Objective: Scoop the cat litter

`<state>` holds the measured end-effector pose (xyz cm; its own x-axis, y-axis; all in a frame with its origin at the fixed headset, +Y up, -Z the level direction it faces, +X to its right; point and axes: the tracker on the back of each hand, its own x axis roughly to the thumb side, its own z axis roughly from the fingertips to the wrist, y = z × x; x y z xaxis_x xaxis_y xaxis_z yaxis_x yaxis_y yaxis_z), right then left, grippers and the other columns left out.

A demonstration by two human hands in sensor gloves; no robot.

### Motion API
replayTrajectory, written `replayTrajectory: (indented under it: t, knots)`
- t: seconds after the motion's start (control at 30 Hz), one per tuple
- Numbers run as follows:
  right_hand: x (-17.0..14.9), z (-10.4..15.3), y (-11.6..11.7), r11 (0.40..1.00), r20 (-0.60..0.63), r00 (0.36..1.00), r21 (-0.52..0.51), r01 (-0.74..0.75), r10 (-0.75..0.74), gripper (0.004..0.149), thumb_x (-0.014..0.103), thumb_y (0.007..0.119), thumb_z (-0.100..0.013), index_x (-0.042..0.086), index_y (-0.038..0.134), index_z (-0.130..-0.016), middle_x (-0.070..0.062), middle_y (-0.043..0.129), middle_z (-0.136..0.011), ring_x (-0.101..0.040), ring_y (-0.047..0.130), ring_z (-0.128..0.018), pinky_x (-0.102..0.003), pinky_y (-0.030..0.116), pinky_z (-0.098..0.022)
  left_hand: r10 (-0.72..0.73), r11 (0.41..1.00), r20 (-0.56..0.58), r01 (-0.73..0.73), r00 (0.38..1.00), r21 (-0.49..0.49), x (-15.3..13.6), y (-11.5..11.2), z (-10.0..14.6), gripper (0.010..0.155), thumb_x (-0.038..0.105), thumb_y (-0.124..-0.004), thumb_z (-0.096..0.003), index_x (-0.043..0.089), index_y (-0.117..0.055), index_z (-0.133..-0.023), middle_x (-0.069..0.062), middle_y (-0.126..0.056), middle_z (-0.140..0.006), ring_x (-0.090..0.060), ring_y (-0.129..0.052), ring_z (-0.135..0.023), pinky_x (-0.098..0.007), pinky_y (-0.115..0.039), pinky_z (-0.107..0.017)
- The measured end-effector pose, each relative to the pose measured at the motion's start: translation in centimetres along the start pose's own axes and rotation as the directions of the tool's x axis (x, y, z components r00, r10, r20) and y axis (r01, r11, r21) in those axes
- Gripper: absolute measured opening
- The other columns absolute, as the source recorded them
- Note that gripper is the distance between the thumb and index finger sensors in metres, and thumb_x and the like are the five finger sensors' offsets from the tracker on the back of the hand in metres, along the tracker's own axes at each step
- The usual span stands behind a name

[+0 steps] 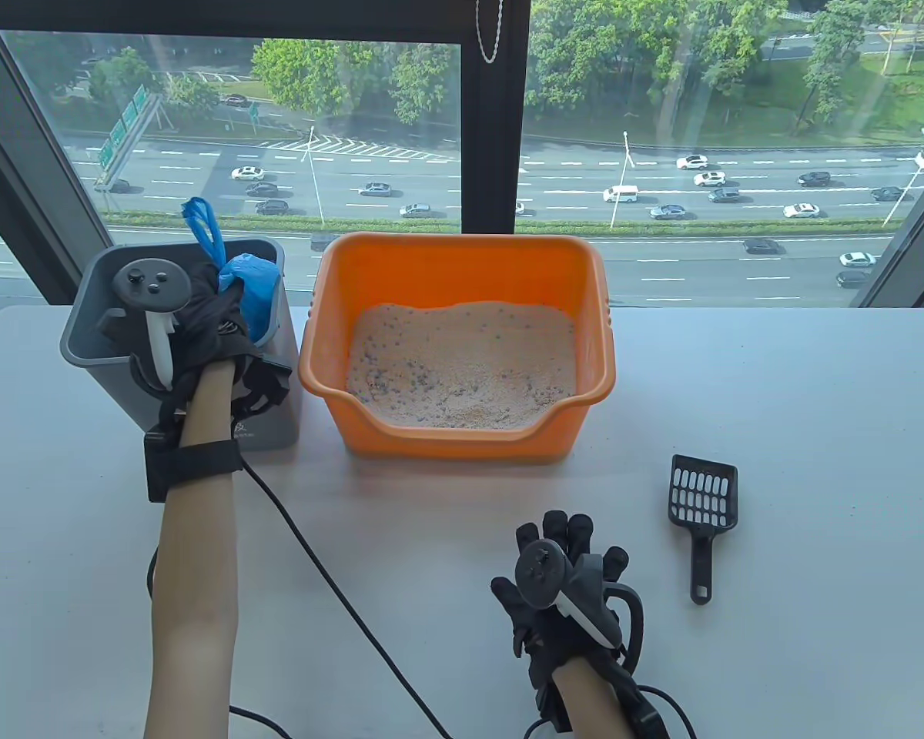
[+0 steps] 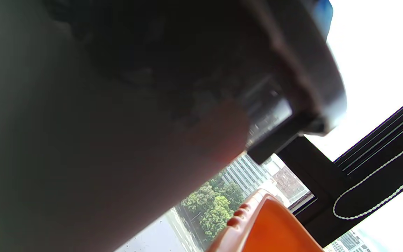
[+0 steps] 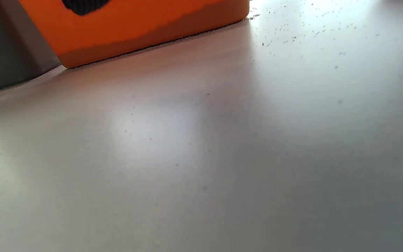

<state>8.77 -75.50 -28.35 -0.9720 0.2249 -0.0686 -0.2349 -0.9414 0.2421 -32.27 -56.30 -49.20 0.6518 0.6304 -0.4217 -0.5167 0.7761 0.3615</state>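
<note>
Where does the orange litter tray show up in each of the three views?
Table view: orange litter tray at centre, right of the grey bin.
Left wrist view: one corner at the bottom edge.
Right wrist view: its base along the top left.
Shared landmark: the grey bin.

Both arms are bare below the elbow. The left hand [image 1: 208, 323] wears a black sensor glove, with a dark grey tracker [image 1: 152, 289] strapped to its back: a round head with buttons and a pale, white-edged handle. A broad black strap [image 1: 192, 462] rings the wrist below that glove, and a thin black cable [image 1: 316, 570] trails from it. The right hand [image 1: 566, 573] wears the same black glove, with a matching grey-and-white tracker [image 1: 558, 585] and black cables looping beside the wrist.
</note>
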Motion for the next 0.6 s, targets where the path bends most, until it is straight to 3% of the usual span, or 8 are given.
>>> replayTrajectory:
  t: [0.1, 0.2, 0.27, 0.37, 0.53, 0.6]
  knots:
    - [-0.12, -0.05, -0.05, 1.0, -0.005, 1.0, -0.002, 0.006, -0.006, 0.076, 0.059, 0.06, -0.046, 0.03, 0.023, -0.105, -0.005, -0.003, -0.113, -0.029, -0.01, -0.097, -0.069, 0.0, -0.062, -0.084, 0.996, 0.033, 0.084, 0.996, 0.005, 0.39, -0.48, 0.22, 0.068, 0.065, -0.072, -0.0424, 0.034, -0.067, -0.103, -0.005, -0.097, -0.085, -0.025, -0.105, -0.055, -0.029, -0.086, -0.036]
    - [-0.21, -0.01, -0.13, 1.0, -0.017, 1.0, -0.01, 0.005, -0.005, 0.076, 0.06, 0.059, -0.045, 0.029, 0.023, -0.105, -0.006, -0.002, -0.113, -0.03, -0.009, -0.098, -0.069, 0.003, -0.064, -0.012, 0.999, 0.093, 0.016, 0.996, -0.049, 0.09, -0.64, 0.16, 0.072, 0.073, -0.068, -0.0347, 0.034, -0.081, -0.095, -0.009, -0.094, -0.092, -0.031, -0.101, -0.065, -0.036, -0.083, -0.043]
    - [-0.28, -0.04, -0.11, 1.0, -0.019, 1.0, -0.006, 0.012, -0.012, 0.076, 0.06, 0.059, -0.045, 0.029, 0.022, -0.105, -0.005, -0.002, -0.112, -0.03, -0.01, -0.097, -0.069, 0.003, -0.064, 0.012, 0.997, 0.124, -0.003, 0.992, -0.075, -0.06, -0.59, 0.2, 0.073, 0.073, -0.066, -0.0356, 0.027, -0.088, -0.088, -0.008, -0.099, -0.086, -0.03, -0.103, -0.062, -0.037, -0.083, -0.041]
    - [-0.25, 0.01, -0.12, 1.0, -0.014, 1.0, 0.0, 0.017, -0.017, 0.076, 0.06, 0.058, -0.046, 0.029, 0.021, -0.105, -0.005, -0.004, -0.112, -0.029, -0.011, -0.097, -0.069, 0.003, -0.064, -0.018, 0.995, 0.137, 0.031, 0.99, -0.092, -0.09, -0.56, 0.33, 0.071, 0.072, -0.065, -0.0388, 0.025, -0.09, -0.086, -0.009, -0.101, -0.083, -0.03, -0.104, -0.058, -0.036, -0.084, -0.039]
    - [-0.1, 0.18, -0.3, 1.0, -0.001, 1.0, -0.005, 0.025, -0.025, 0.076, 0.06, 0.058, -0.046, 0.029, 0.02, -0.105, -0.005, -0.005, -0.111, -0.029, -0.012, -0.096, -0.068, 0.002, -0.064, -0.001, 0.999, 0.173, 0.01, 0.985, -0.053, -0.27, -0.52, 0.78, 0.07, 0.071, -0.064, -0.0404, 0.026, -0.086, -0.09, -0.009, -0.097, -0.087, -0.031, -0.102, -0.066, -0.037, -0.083, -0.044]
    - [-0.07, 0.28, -0.41, 0.999, 0.006, 0.999, -0.005, 0.032, -0.032, 0.076, 0.059, 0.059, -0.046, 0.029, 0.02, -0.104, -0.004, -0.006, -0.111, -0.028, -0.013, -0.095, -0.068, 0.002, -0.064, 0.01, 0.997, 0.205, 0.006, 0.979, -0.075, -0.29, -0.4, 1.01, 0.071, 0.07, -0.064, -0.0412, 0.028, -0.08, -0.096, -0.009, -0.091, -0.096, -0.032, -0.096, -0.079, -0.04, -0.08, -0.054]
